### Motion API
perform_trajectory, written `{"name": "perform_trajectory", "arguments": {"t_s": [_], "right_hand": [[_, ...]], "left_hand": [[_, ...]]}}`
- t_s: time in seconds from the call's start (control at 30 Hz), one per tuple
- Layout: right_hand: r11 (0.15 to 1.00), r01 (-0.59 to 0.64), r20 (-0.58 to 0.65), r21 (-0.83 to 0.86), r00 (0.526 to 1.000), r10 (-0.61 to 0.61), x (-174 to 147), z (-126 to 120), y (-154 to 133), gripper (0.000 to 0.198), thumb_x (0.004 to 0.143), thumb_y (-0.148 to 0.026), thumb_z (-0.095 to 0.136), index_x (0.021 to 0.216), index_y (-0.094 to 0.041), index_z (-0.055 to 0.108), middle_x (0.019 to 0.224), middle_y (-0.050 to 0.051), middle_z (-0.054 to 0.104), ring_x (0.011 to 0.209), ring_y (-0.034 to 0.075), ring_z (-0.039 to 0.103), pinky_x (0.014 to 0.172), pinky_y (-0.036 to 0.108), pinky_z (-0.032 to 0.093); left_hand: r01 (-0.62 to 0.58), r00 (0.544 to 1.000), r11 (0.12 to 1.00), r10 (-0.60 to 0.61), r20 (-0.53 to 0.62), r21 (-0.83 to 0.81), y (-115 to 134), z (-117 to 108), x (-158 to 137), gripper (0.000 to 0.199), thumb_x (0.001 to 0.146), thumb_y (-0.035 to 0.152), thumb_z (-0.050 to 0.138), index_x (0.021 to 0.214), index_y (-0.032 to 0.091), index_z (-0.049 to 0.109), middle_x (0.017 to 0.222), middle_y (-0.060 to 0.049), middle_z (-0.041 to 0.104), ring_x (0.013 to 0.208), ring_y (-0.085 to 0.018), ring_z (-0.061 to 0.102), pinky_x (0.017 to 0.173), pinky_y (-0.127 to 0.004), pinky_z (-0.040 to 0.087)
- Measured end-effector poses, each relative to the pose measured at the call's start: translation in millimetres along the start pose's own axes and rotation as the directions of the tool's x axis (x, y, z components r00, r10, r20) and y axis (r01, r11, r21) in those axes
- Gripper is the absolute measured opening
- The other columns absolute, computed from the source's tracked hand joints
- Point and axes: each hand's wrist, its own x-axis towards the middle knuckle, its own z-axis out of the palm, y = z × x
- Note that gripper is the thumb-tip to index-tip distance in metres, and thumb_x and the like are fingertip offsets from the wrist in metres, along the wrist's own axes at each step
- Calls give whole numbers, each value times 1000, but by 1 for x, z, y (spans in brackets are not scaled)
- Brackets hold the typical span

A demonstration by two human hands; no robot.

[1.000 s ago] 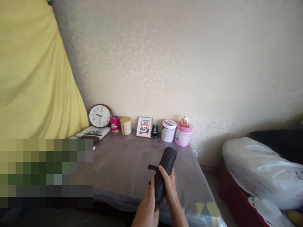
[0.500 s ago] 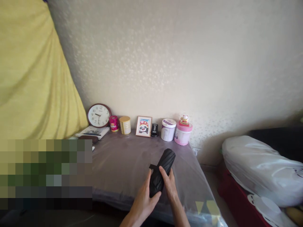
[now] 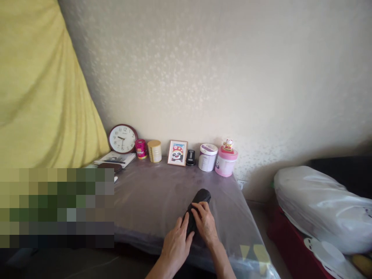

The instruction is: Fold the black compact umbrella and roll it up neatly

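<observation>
The left grip (image 3: 176,242) and the right grip (image 3: 205,223) hide the lower end of the black umbrella (image 3: 202,195). Square blocks (image 3: 58,209) blur the lower left corner. The right edge cuts the white bag (image 3: 319,209). Writing on the magenta tin (image 3: 141,149) is too small for reading.

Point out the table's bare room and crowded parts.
Between the yellow-lidded can and the left hand lies the widest bare patch; a narrower one separates the right hand from the right table edge. The back row, clock to pink tub, is crowded.

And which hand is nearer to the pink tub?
Right. The right hand is in front and slightly left of the pink tub; the left hand is farther left and farther from it.
</observation>
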Motion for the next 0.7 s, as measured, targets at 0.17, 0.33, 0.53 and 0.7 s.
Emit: {"name": "perform_trajectory", "arguments": {"t_s": [0.17, 0.33, 0.53, 0.7], "right_hand": [[980, 15, 36, 199, 999, -22, 4, -7, 5, 15, 83, -32, 51, 85, -22, 62, 90, 4, 59, 82, 16, 58, 76, 27, 47], [858, -208, 170, 470, 975, 143, -1, -17, 9, 21, 79, -42, 57, 83, -21, 57, 66, -2, 55, 60, 12, 54, 58, 24, 46], [753, -281, 225, 595, 958, 180, -3, -33, -3, 29, 72, -47, 63, 82, -20, 59, 59, -4, 55, 59, 12, 54, 63, 24, 44], [768, -321, 272, 554, 942, 197, 5, -31, -8, 33, 68, -51, 65, 75, -19, 60, 63, -3, 55, 60, 13, 56, 63, 26, 45]], "left_hand": [[9, 1000, 996, -7, 29, -85, -3, -5, 5, 58, 85, 28, 40, 137, 11, 25, 134, -15, 43, 113, -21, 53, 92, -27, 41], [41, 994, 994, -30, 109, -103, -2, -12, 12, 70, 82, 29, 46, 141, 16, 11, 132, -14, 44, 105, -23, 57, 87, -29, 43], [41, 996, 999, -39, 84, -13, 7, -12, 7, 63, 84, 22, 45, 140, 28, 16, 127, -11, 47, 92, -21, 63, 78, -28, 46], [21, 999, 998, -24, 46, 65, 16, -8, 0, 60, 84, 16, 44, 138, 31, 23, 126, -10, 48, 86, -20, 65, 72, -29, 49]]}}
